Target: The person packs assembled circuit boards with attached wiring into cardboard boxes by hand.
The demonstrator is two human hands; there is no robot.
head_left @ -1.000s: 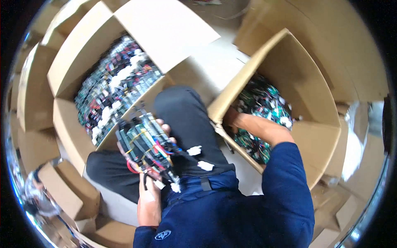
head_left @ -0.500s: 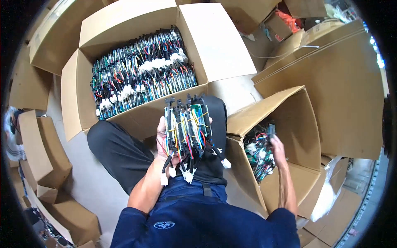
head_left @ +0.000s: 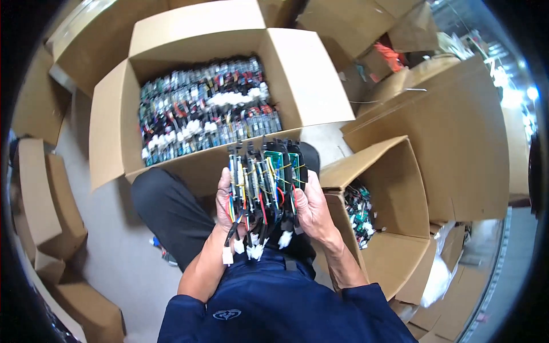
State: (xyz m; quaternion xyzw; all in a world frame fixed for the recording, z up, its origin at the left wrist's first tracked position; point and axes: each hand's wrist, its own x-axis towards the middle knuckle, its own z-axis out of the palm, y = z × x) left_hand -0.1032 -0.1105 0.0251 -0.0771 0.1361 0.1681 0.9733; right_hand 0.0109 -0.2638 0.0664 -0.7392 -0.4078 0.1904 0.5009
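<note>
Colourfully wired green circuit boards [head_left: 265, 176] stand bunched between left hand [head_left: 223, 201] and right hand [head_left: 314, 214], white plugs [head_left: 255, 251] trailing

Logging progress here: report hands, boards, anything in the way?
Left hand and right hand gripping wired circuit boards from opposite sides. White connectors at near end. Large carton wall just beyond.

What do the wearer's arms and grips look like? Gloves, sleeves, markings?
Left grip and right grip: ungloved. Forearms bare, no watch or cables visible. Short navy sleeves end near the elbows; the matching shirt has a light emblem.
</note>
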